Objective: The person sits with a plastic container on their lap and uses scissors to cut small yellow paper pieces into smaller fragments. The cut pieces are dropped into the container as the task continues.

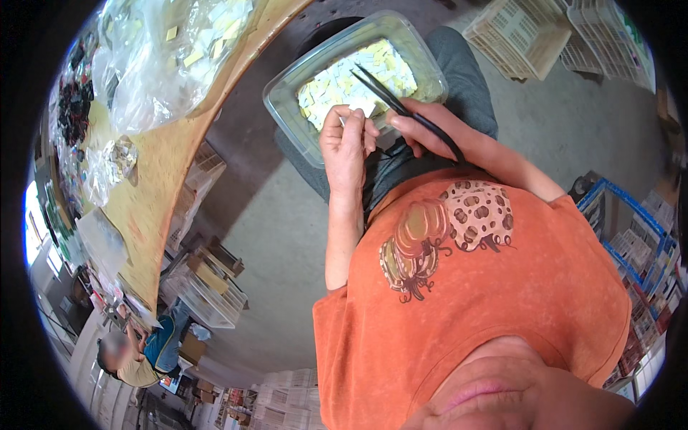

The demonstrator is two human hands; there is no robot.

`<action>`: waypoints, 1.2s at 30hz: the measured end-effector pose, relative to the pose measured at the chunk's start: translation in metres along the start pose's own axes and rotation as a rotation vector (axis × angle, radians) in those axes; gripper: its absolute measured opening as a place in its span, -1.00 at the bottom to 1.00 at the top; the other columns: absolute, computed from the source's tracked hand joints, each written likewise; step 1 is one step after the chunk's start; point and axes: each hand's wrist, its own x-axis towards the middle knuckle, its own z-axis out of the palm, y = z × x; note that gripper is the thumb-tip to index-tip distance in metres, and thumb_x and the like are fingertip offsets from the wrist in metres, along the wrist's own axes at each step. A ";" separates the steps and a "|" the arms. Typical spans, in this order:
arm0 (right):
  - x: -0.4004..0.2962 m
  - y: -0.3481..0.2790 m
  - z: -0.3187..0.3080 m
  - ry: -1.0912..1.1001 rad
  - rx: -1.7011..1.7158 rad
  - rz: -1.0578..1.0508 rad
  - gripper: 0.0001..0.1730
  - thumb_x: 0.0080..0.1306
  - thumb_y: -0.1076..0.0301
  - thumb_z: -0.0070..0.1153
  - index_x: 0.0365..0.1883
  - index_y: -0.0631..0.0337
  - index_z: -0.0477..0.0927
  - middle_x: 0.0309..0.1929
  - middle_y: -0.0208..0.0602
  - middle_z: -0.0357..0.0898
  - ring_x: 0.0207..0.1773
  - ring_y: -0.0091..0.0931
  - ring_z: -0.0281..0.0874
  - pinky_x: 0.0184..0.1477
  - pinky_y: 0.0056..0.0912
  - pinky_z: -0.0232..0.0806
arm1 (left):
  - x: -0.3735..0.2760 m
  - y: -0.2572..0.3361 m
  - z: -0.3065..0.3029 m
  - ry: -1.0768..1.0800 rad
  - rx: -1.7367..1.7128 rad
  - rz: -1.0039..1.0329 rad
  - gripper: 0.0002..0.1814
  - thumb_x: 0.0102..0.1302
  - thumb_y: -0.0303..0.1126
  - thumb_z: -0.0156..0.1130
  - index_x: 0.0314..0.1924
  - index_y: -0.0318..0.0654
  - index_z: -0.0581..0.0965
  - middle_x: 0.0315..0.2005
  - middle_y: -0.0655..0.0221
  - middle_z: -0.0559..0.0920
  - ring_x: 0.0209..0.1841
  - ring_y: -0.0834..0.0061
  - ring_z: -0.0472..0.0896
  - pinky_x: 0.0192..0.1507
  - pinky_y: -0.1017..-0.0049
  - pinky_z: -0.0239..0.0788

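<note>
On my lap rests a clear plastic tub [279, 91] with a layer of small white and yellow pieces [333, 80] in it. My left hand [346, 142] pinches a small white piece [363, 107] between thumb and fingers over the tub's near edge. Black scissors or shears [376, 88] are in my right hand [430, 126], their narrow blades slightly apart and pointing over the tub, away from my body. The blades are near the white piece; whether they touch it I cannot tell. Part of the handles shows beyond my right hand.
A curved wooden table [161, 177] stands on the left, bearing clear plastic bags [156, 70] with similar pieces. Plastic crates [518, 37] are at the upper right, and a blue-edged rack [634, 226] is at the right. Another person [145, 349] sits at the table's far end.
</note>
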 end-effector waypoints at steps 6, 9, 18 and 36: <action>-0.012 0.013 0.003 -0.043 -0.387 -0.158 -0.47 0.40 -0.07 -0.08 -0.02 0.29 0.38 -0.29 -0.08 0.54 -0.24 -0.19 0.56 -0.17 -0.28 0.37 | 0.008 -0.005 -0.002 0.023 0.002 0.024 -0.90 0.41 -0.43 0.05 -0.33 -0.14 0.41 -0.61 0.46 0.52 -0.65 0.77 0.32 -0.61 0.72 0.08; -0.011 0.009 0.006 0.025 -0.422 -0.154 -0.43 0.36 -0.15 -0.05 -0.12 0.28 0.39 -0.30 0.00 0.59 -0.18 -0.01 0.55 -0.20 -0.07 0.39 | 0.011 -0.012 -0.004 0.004 -0.007 0.040 -0.91 0.40 -0.44 0.06 -0.32 -0.15 0.41 -0.62 0.45 0.52 -0.65 0.76 0.33 -0.60 0.71 0.09; -0.008 0.007 0.008 0.015 -0.491 -0.085 -0.39 0.33 -0.18 -0.02 -0.09 0.30 0.39 -0.36 0.03 0.59 -0.24 0.01 0.55 -0.25 -0.02 0.38 | 0.011 -0.018 -0.006 -0.026 -0.006 0.042 -0.94 0.38 -0.47 0.08 -0.30 -0.17 0.41 -0.63 0.43 0.51 -0.66 0.74 0.32 -0.59 0.72 0.11; -0.004 0.008 0.013 0.136 -0.569 -0.174 -0.38 0.29 -0.19 0.01 -0.07 0.26 0.44 -0.40 0.01 0.61 -0.28 0.00 0.57 -0.24 0.00 0.39 | 0.010 -0.014 -0.002 -0.050 0.004 0.016 -0.91 0.38 -0.45 0.09 -0.34 -0.17 0.41 -0.64 0.48 0.49 -0.66 0.75 0.31 -0.59 0.72 0.10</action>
